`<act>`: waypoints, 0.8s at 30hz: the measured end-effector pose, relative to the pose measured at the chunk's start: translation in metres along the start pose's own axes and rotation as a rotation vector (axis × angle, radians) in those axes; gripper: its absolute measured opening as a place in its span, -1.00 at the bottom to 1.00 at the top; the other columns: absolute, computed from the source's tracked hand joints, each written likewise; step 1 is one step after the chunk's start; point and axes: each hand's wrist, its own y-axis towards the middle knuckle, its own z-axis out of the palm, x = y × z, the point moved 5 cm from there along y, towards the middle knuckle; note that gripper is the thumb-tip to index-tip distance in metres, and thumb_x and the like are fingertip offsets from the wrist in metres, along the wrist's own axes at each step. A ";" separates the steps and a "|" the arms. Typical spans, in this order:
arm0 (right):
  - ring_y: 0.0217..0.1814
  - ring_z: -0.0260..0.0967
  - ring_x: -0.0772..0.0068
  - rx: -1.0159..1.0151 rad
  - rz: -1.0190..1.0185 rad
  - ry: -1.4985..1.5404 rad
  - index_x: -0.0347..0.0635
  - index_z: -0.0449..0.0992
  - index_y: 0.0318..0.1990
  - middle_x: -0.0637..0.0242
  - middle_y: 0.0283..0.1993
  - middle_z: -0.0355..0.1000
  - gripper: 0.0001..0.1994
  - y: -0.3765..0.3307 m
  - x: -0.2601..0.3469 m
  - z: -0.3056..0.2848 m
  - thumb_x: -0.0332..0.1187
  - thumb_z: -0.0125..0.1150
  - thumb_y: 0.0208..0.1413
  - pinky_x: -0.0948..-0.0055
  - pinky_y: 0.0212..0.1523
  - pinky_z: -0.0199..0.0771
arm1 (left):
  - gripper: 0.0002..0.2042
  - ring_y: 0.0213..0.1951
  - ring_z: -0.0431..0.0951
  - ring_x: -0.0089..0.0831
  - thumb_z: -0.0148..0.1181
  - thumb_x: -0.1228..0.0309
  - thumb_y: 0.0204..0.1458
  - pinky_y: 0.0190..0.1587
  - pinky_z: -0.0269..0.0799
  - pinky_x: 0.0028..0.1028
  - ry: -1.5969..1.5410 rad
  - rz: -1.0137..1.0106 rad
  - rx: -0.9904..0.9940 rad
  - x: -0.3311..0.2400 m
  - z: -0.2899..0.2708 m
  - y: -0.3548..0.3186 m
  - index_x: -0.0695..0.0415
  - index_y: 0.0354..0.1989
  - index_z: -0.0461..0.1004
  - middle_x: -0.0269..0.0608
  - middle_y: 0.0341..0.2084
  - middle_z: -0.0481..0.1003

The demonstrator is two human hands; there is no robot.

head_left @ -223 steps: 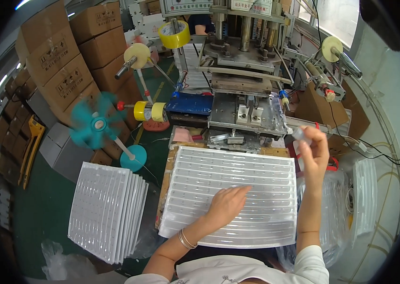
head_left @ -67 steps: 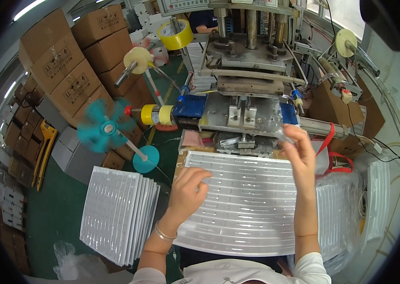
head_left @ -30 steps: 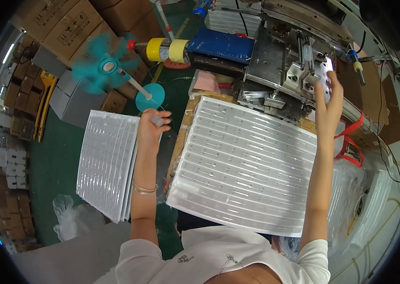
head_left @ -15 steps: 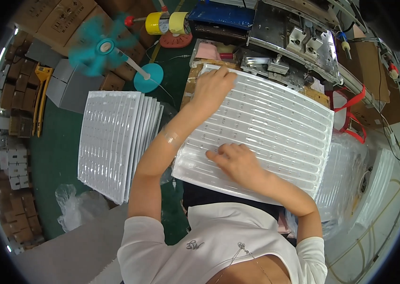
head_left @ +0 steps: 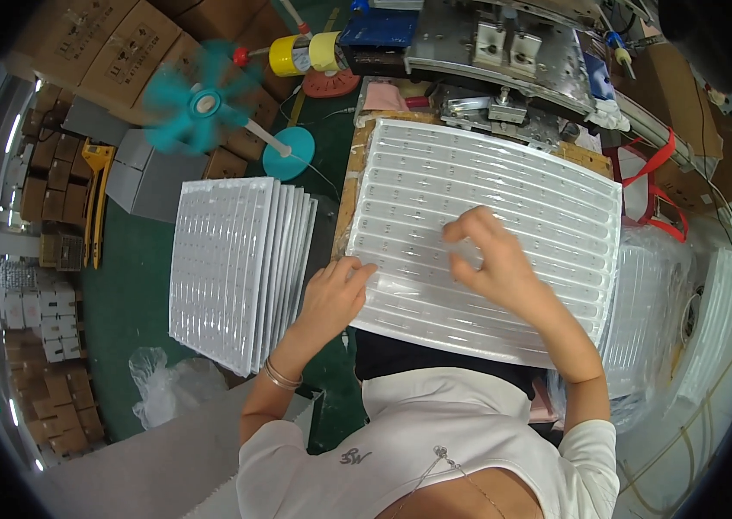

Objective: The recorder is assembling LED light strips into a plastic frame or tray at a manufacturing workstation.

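A plastic-wrapped tray [head_left: 435, 190], flat, white and ribbed, with rows of small dark marks, lies slanted in front of me. At its left edge my left hand [head_left: 337, 292] is closed, its fingertips curled onto the border; whether they grip the tray or just its film is hard to see. My right hand [head_left: 496, 259] is over the middle of the tray, thumb and forefinger apart in a curve, with nothing visible between them. Several similar trays [head_left: 219, 268] stand upright in a row to the left.
A metal machine [head_left: 504, 60] stands behind the wooden tabletop [head_left: 587, 157]. A teal fan [head_left: 203, 102] and yellow tape rolls [head_left: 284, 56] are at the far left, near stacked cartons [head_left: 115, 52]. Plastic-covered trays [head_left: 634, 320] and a red strap [head_left: 656, 160] lie to the right.
My left hand has come from the tray's far left corner back to its near left edge. The right hand has moved up and away from me, its thumb and forefinger now apart.
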 end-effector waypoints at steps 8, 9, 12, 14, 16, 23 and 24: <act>-0.27 0.36 0.47 -0.227 0.207 0.221 -0.26 0.37 -0.25 0.26 -0.21 0.45 -0.82 0.003 -0.024 -0.057 -0.46 0.20 0.01 0.48 -0.29 0.38 | -0.64 -0.13 0.41 -0.20 0.14 0.54 -0.24 -0.06 0.25 -0.30 0.112 0.247 0.014 -0.036 0.038 0.021 0.21 -0.16 0.36 -0.08 -0.18 0.40; -0.27 0.36 0.49 -0.252 0.231 0.203 -0.26 0.38 -0.25 0.27 -0.20 0.46 -0.84 -0.001 -0.027 -0.067 -0.45 0.20 0.02 0.50 -0.29 0.38 | -0.61 -0.11 0.41 -0.23 0.15 0.52 -0.22 -0.04 0.24 -0.30 0.205 0.254 0.033 -0.036 0.036 0.020 0.20 -0.11 0.38 -0.09 -0.15 0.40; -0.24 0.37 0.51 -0.354 0.286 0.127 -0.25 0.41 -0.25 0.29 -0.16 0.47 -0.86 -0.013 -0.039 -0.100 -0.46 0.19 0.03 0.53 -0.30 0.37 | -0.60 -0.08 0.39 -0.22 0.16 0.49 -0.14 -0.05 0.24 -0.29 0.054 0.150 0.082 -0.039 0.020 0.021 0.17 -0.03 0.40 -0.12 -0.11 0.39; -0.10 0.37 0.52 -0.405 0.295 0.090 -0.23 0.44 -0.18 0.29 -0.03 0.43 -0.83 -0.020 -0.055 -0.119 -0.50 0.17 0.03 0.58 -0.26 0.39 | -0.60 -0.08 0.39 -0.22 0.18 0.49 -0.13 -0.06 0.24 -0.29 -0.034 0.115 0.017 -0.036 0.003 0.044 0.15 -0.02 0.41 -0.13 -0.12 0.40; -0.03 0.35 0.51 -0.490 0.257 0.142 -0.22 0.44 -0.14 0.28 0.02 0.39 -0.79 -0.020 -0.056 -0.132 -0.51 0.16 0.03 0.58 -0.21 0.41 | -0.64 -0.08 0.39 -0.21 0.21 0.49 -0.10 -0.07 0.26 -0.32 -0.171 0.060 -0.143 -0.035 -0.014 0.080 0.13 -0.04 0.44 -0.17 -0.15 0.43; -0.02 0.42 0.38 -0.659 0.055 -0.033 -0.26 0.48 -0.05 0.17 0.05 0.39 -0.71 0.012 -0.036 -0.163 -0.53 0.21 0.02 0.47 -0.16 0.55 | -0.56 -0.06 0.31 -0.17 0.16 0.11 -0.02 -0.05 0.15 -0.21 0.107 0.349 -0.758 -0.100 -0.047 0.313 -0.05 0.05 0.42 -0.09 -0.12 0.40; -0.08 0.44 0.39 -0.693 0.103 -0.079 -0.27 0.48 -0.07 0.17 0.00 0.42 -0.73 0.018 -0.052 -0.170 -0.52 0.22 0.02 0.47 -0.19 0.56 | -0.57 -0.09 0.31 -0.17 0.15 0.09 -0.02 -0.05 0.14 -0.22 0.179 0.337 -0.694 -0.099 -0.037 0.343 -0.04 0.02 0.43 -0.09 -0.16 0.41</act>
